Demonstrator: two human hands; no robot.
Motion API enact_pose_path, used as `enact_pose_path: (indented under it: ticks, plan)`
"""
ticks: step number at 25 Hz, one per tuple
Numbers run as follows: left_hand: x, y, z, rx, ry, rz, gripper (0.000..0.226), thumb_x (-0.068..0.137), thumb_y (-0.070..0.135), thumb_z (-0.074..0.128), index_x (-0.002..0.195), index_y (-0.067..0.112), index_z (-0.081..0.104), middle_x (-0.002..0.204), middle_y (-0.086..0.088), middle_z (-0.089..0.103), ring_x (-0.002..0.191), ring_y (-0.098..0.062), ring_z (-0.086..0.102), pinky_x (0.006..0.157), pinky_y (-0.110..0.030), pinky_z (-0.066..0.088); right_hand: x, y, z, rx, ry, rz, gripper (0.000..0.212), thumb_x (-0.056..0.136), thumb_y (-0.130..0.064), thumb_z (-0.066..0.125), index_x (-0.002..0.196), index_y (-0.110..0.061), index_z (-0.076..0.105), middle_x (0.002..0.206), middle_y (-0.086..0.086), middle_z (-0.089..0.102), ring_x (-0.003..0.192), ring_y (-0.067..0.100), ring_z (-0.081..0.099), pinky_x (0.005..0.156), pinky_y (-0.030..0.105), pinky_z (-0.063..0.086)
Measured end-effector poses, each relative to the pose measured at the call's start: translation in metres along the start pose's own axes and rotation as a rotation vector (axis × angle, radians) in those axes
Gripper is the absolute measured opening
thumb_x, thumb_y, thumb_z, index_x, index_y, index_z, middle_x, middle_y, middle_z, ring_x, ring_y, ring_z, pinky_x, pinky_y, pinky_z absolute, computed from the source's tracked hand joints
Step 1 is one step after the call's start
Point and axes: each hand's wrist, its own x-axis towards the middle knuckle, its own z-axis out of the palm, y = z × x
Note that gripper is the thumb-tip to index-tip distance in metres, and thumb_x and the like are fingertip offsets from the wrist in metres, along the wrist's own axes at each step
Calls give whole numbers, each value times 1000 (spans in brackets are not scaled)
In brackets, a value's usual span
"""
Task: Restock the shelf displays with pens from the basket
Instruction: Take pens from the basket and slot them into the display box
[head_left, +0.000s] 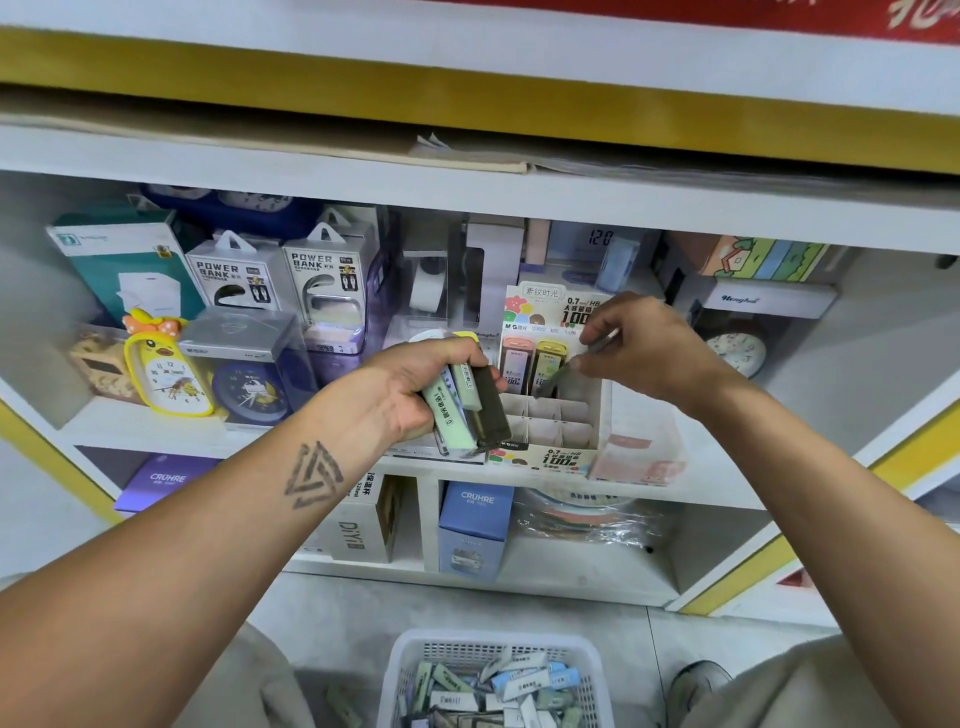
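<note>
- Left hand (415, 387): we see it curled round a bunch of slim packs (465, 410), about three – one pale green, one lighter, one dark – held upright in front of the shelf edge.
- Right hand (644, 345): we see it pinching one slim item (563, 371) between thumb and fingertips, tilted, with its lower tip over the display box; item blurred, colour unclear.
- Display box (550, 415): we see one cardboard box with divider cells on the middle shelf (727, 483), just right of the left hand. Two packs (530, 364) stand in its back row, one pink, one yellow; front cells look bare.
- Basket (493, 680): we see one white basket on the floor between the knees, holding many loose packs in blue, green and white; too many to count.
- On the same shelf to the left we count two power bank boxes (280, 275), one teal box (124, 265), one yellow duck clock (166, 364), and one blue round clock (252, 392).
- Right of the display box: one white clock (737, 353), partly behind a box.
- Lower shelf: two CRUHRE boxes, one purple (166, 480), one blue (475, 525).
</note>
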Motion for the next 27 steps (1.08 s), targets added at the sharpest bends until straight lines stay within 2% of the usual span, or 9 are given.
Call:
enact_pose_path:
  ticks: [3, 5, 10, 14, 17, 20, 22, 24, 27]
  plan:
    - [1, -2, 2, 12, -25, -14, 12, 87, -6, 59, 82, 5, 62, 77, -21, 72, 72, -31, 74, 70, -44, 61, -1, 5, -7, 30, -58, -23, 12, 91, -13, 68, 102, -18, 68, 94, 3, 75, 84, 13, 71, 75, 28, 56]
    - [1, -3, 4, 17, -44, -21, 13, 88, -6, 58, 81, 3, 64, 77, -21, 72, 70, -31, 74, 68, -46, 61, -3, 5, -11, 37, -33, -61, 8, 96, -11, 62, 100, -19, 62, 87, 6, 75, 75, 14, 73, 70, 34, 60]
    - [3, -7, 10, 14, -88, -49, 11, 87, -6, 57, 87, 1, 66, 82, -22, 73, 72, -32, 74, 65, -47, 61, -4, 7, -15, -162, 237, -211, 13, 93, -17, 66, 104, -15, 72, 93, 7, 74, 82, 25, 69, 75, 40, 56]
    - [4, -10, 12, 15, -118, -72, 13, 87, -6, 56, 92, 0, 66, 85, -22, 73, 75, -32, 75, 69, -50, 60, -3, 9, -3, -267, 180, -255, 7, 88, -14, 71, 93, -11, 75, 87, 7, 73, 81, 27, 64, 74, 42, 54]
    - [3, -11, 12, 19, -142, -90, 18, 86, -7, 54, 98, -1, 65, 88, -21, 73, 78, -33, 75, 70, -51, 60, -3, 12, 5, -283, 119, -201, 14, 88, -18, 73, 102, -16, 72, 92, 2, 73, 87, 25, 65, 75, 40, 54]
    - [3, -11, 11, 46, -163, -99, 21, 85, -8, 52, 101, 0, 64, 90, -21, 73, 80, -32, 75, 70, -52, 60, -2, 11, 10, -374, 246, -231, 10, 92, -19, 65, 93, -13, 73, 89, 4, 73, 81, 25, 64, 68, 35, 53]
    - [4, -11, 11, 56, -172, -107, 22, 85, -8, 51, 101, 0, 65, 91, -22, 73, 80, -31, 75, 70, -52, 60, -3, 1, 14, -182, 251, -229, 11, 92, -20, 66, 91, -15, 76, 86, -2, 74, 70, 8, 62, 65, 25, 51]
    - [3, -11, 12, 58, -189, -112, 24, 82, -10, 52, 98, 0, 67, 90, -22, 73, 79, -31, 75, 70, -50, 61, -7, -14, 21, 198, 66, -131, 11, 89, -29, 73, 96, -20, 76, 83, -8, 73, 66, -2, 61, 62, 13, 47]
    - [1, -12, 14, 65, -252, -113, 27, 74, -12, 53, 84, 1, 75, 86, -22, 73, 76, -30, 74, 72, -47, 61, -13, -27, 33, 507, -203, 32, 18, 86, -26, 77, 97, -12, 75, 75, -1, 73, 64, 6, 65, 58, 20, 50]
